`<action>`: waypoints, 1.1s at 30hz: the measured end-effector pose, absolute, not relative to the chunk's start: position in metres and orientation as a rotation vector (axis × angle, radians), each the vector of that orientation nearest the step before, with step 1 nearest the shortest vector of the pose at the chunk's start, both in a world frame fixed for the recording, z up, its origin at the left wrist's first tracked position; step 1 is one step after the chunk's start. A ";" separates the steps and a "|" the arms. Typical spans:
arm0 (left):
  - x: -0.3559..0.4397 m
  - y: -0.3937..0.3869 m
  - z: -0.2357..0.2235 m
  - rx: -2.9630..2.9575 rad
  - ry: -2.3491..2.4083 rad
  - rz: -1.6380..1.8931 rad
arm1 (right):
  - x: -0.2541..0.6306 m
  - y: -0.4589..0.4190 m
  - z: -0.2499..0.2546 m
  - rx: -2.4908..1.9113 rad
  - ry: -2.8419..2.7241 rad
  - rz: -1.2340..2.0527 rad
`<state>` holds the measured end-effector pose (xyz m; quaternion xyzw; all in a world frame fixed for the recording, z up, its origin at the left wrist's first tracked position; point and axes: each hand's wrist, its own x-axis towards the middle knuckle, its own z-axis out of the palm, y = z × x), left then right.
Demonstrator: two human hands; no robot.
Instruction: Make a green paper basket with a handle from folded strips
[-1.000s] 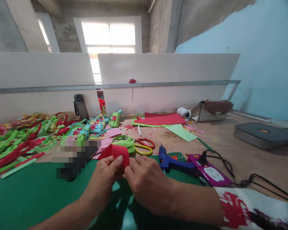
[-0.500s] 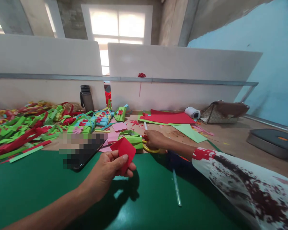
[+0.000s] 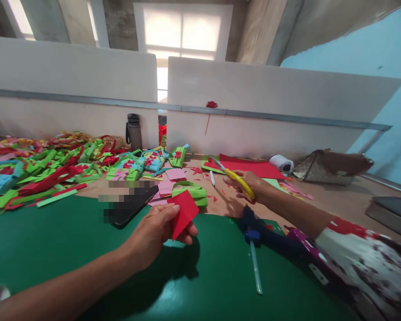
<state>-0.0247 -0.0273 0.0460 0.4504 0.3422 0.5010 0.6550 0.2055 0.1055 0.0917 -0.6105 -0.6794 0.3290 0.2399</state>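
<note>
Pinched between thumb and fingers of my left hand (image 3: 155, 225) is a small red paper piece (image 3: 187, 211), held above the green mat. To the right, my right hand (image 3: 255, 185) grips yellow-handled scissors (image 3: 235, 177) above the table, blades pointing away to the upper left. A white pen (image 3: 212, 178) lies left of the scissors among red paper scraps. Just behind the red paper sits a small light-green paper bag (image 3: 198, 195). Below my right forearm lies a dark blue glue gun (image 3: 251, 225) with a clear glue stick (image 3: 255, 269) sticking out of it.
Finished-looking paper baskets and strips (image 3: 53, 171) pile up at left. A black phone (image 3: 133, 207) rests on the green mat (image 3: 70, 249). Behind stand a bottle (image 3: 134, 133), red sheets (image 3: 250, 167), a white roll (image 3: 281, 163) and a handbag (image 3: 337, 167).
My right hand has lifted the scissors off the table and drawn them to the right, away from the pen. My left hand still holds the red paper. The view has turned slightly left.
</note>
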 end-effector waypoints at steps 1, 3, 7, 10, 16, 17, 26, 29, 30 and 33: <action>-0.025 -0.027 0.047 1.023 0.767 1.145 | 0.210 0.098 0.095 -1.610 -1.841 0.922; -0.027 -0.025 0.051 1.021 0.759 1.173 | 0.215 0.077 0.099 -1.498 -1.845 0.979; -0.033 -0.021 0.063 0.997 0.805 1.258 | 0.214 0.029 0.094 -1.105 -1.898 1.097; -0.036 -0.018 0.071 0.968 0.841 1.326 | 0.204 0.006 0.082 -0.861 -1.939 1.072; -0.042 -0.012 0.076 0.992 0.882 1.385 | 0.195 -0.005 0.059 -0.837 -2.136 1.126; -0.042 -0.012 0.075 0.999 0.884 1.398 | 0.195 -0.005 0.055 -0.831 -2.131 1.139; -0.038 -0.016 0.070 1.014 0.809 1.494 | 0.198 0.003 0.035 -0.937 -2.232 1.264; -0.034 -0.018 0.067 1.010 0.819 1.503 | 0.196 0.002 0.038 -0.990 -2.248 1.264; -0.033 -0.018 0.065 1.014 0.832 1.498 | 0.195 0.000 0.039 -0.991 -2.238 1.275; -0.029 -0.020 0.060 1.042 0.874 1.466 | 0.190 -0.005 0.042 -0.962 -2.203 1.337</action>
